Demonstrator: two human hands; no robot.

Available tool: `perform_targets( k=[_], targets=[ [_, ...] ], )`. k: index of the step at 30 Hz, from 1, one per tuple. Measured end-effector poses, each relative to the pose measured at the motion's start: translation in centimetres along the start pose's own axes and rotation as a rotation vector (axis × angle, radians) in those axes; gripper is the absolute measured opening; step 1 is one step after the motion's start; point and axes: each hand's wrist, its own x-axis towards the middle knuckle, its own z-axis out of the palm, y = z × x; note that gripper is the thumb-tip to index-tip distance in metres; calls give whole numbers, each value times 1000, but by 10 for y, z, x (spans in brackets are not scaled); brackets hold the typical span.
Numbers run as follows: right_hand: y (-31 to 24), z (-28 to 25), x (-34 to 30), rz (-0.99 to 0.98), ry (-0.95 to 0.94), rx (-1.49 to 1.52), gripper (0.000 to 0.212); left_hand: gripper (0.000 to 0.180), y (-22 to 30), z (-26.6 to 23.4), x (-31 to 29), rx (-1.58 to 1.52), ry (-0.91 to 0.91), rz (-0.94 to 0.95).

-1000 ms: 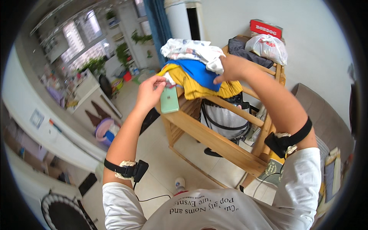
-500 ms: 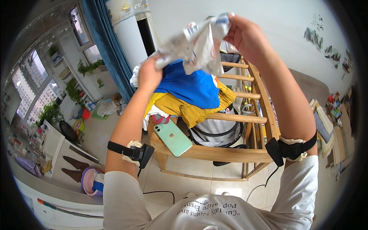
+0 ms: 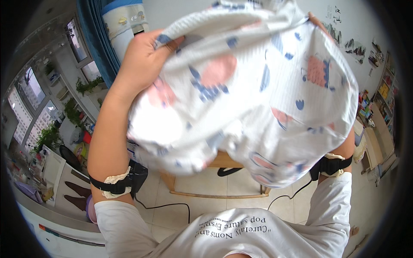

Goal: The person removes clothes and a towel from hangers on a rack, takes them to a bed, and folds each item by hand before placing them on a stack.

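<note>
the left hand (image 3: 144, 60) pinched a white printed garment (image 3: 254, 86) at its upper left edge; the right hand (image 3: 320, 26), mostly hidden, gripped the upper right. the garment hung between, partly obscuring a wooden frame (image 3: 226, 159).

The left hand (image 3: 144, 60) pinches one edge of a white garment (image 3: 245, 86) printed in pink and blue, blocking most of a wooden frame (image 3: 219, 196) from sight, while the mostly hidden right hand (image 3: 319, 25) holds its other side.
</note>
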Motion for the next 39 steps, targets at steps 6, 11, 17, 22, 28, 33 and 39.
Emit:
perform_targets(
  k=[6, 11, 17, 22, 28, 33, 39],
  targets=[
    [-3, -53, 29, 314, 61, -1050, 34, 28, -15, 40, 19, 560, -30, -201],
    [-6, -62, 65, -191, 240, -629, 21, 29, 30, 8, 37, 996, 536, 150],
    [11, -96, 23, -283, 389, -679, 24, 30, 129, 60, 2, 918, 445, 456],
    [126, -213, -106, 146, 125, -942, 22, 36, 107, 207, -131, 672, -195, 346],
    [158, -204, -192, 488, -9, -1389, 29, 43, 91, 282, -214, 146, -445, 192],
    [103, -76, -163, 255, -255, -938, 23, 14, 45, 231, -217, 65, 129, -192],
    [136, 3, -184, 502, -720, -1262, 24, 17, -50, 229, -302, -498, 420, -1076]
  ],
)
